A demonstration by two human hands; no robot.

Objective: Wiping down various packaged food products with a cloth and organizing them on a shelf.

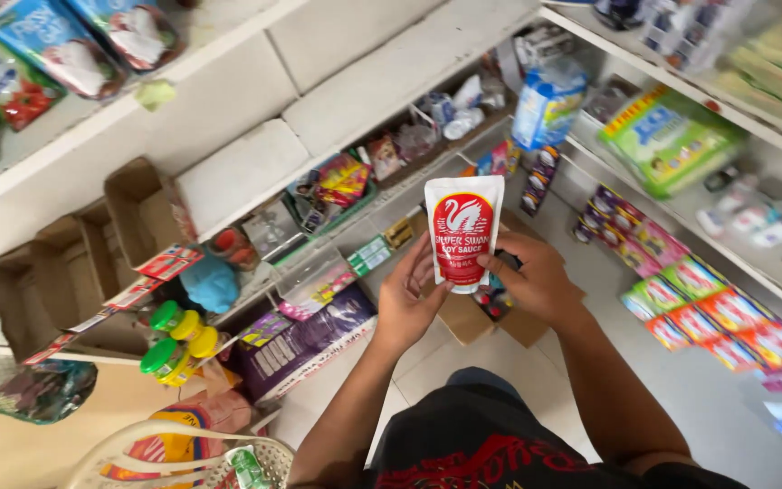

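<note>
Held up at picture centre: a white stand-up pouch (463,231) with a large red oval label and a white bird figure, upright, label facing the camera. Left hand (409,299) at seven o'clock of the pouch, fingers wrapped on its lower left edge; right hand (536,281) at four o'clock, fingers pinching its lower right corner; both clenched on the pouch, neither released. Pouch already lifted and clear of the shelves, touching nothing but the hands; not yet set down anywhere visible. Directly below the hands, an open cardboard box (468,317) on the pale tiled floor, contents mostly hidden. At nine o'clock, a large purple sack (305,344) lying on the floor, and beyond it jars with green and yellow lids (178,340). At eight o'clock, the rim of a cream plastic basket (138,439) with orange packets inside. At one o'clock, a blue-and-white bag (547,104) standing on the shelf; at two o'clock, a flat green box (667,136). At three to four o'clock, rows of small sachets (708,312) in pink, green, orange and red lying along the lower shelf, blurred toward the edge.
</note>
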